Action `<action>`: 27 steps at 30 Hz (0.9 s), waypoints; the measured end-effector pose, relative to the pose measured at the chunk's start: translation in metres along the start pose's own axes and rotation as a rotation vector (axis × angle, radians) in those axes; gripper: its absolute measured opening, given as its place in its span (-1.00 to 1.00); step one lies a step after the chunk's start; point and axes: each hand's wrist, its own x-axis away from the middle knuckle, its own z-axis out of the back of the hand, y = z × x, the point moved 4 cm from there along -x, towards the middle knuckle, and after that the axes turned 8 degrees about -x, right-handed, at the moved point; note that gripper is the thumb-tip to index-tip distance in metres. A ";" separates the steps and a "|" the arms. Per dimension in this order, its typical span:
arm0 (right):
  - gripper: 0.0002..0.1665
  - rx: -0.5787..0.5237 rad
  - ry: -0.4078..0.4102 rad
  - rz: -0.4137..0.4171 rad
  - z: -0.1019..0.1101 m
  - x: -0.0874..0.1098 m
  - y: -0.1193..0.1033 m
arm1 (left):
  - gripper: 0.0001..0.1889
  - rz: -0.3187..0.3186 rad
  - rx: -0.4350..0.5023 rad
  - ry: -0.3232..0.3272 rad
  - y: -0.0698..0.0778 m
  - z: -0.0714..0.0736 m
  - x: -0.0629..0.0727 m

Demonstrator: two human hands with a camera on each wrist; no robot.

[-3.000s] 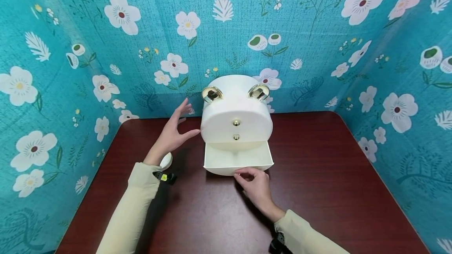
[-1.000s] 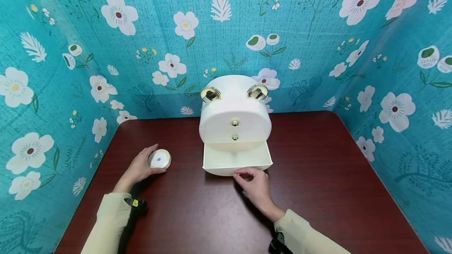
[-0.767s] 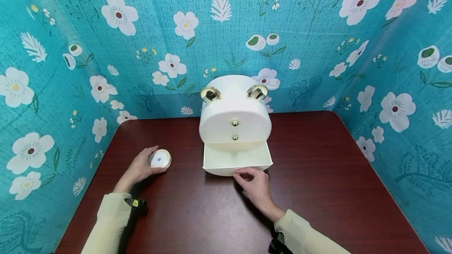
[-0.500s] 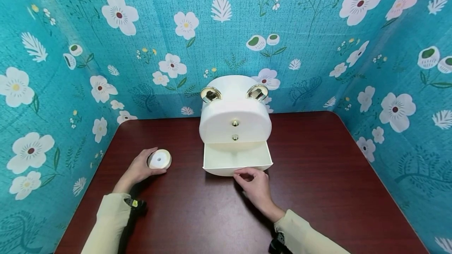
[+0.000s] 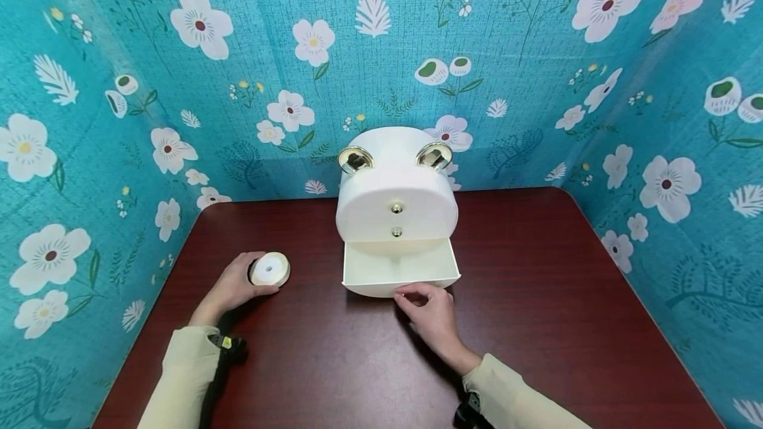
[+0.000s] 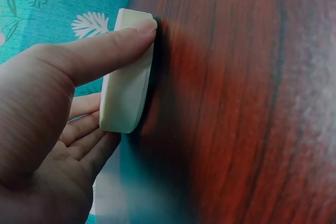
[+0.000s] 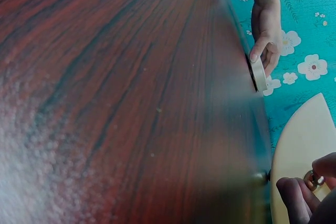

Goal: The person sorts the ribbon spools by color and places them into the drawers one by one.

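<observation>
A round white spool [image 5: 269, 269] with a small centre hole, like a ribbon spool, lies flat on the table's left. My left hand [image 5: 232, 285] curves around its left side, holding its rim between thumb and fingers; in the left wrist view the thumb [image 6: 113, 51] presses the pale rim. In the middle stands a white rounded drawer box [image 5: 398, 210]. Its bottom drawer [image 5: 393, 263] is pulled out, with nothing seen inside. My right hand [image 5: 435, 316] pinches that drawer's gold knob [image 7: 313, 181], which the fingers hide in the head view.
Two gold-rimmed round pieces [image 5: 356, 159] stand out on top of the box like eyes. Two gold knobs [image 5: 397, 208] sit on its closed front. The dark red wooden table [image 5: 566, 296] reaches a teal flowered cloth [image 5: 381, 51] at the back and sides.
My left hand has moved from beside the box down and left to the spool, and its fingertips have drawn back slightly lately. The right hand and open drawer stay put.
</observation>
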 end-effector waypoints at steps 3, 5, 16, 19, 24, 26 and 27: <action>-0.88 -0.003 -0.002 -0.016 0.000 0.001 0.001 | -0.04 0.001 -0.002 0.004 0.000 -0.001 0.000; -0.88 -0.003 -0.003 -0.024 0.000 0.001 0.002 | -0.04 0.003 -0.003 0.006 0.000 -0.001 0.001; -0.87 0.009 0.003 -0.013 0.001 0.002 0.000 | -0.03 -0.040 0.012 0.045 0.016 0.003 0.008; -0.87 0.015 0.000 -0.037 0.002 0.002 0.000 | -0.02 -0.050 0.025 0.057 0.024 0.006 0.010; -0.88 0.013 -0.006 -0.036 0.001 0.001 0.000 | -0.02 -0.058 0.074 0.092 0.039 0.010 0.014; -0.88 0.013 -0.009 -0.024 0.001 0.000 0.000 | -0.03 -0.067 0.094 0.107 0.046 0.011 0.015; -0.89 0.016 -0.010 -0.020 0.001 0.000 0.000 | -0.04 -0.074 0.102 0.115 0.049 0.012 0.016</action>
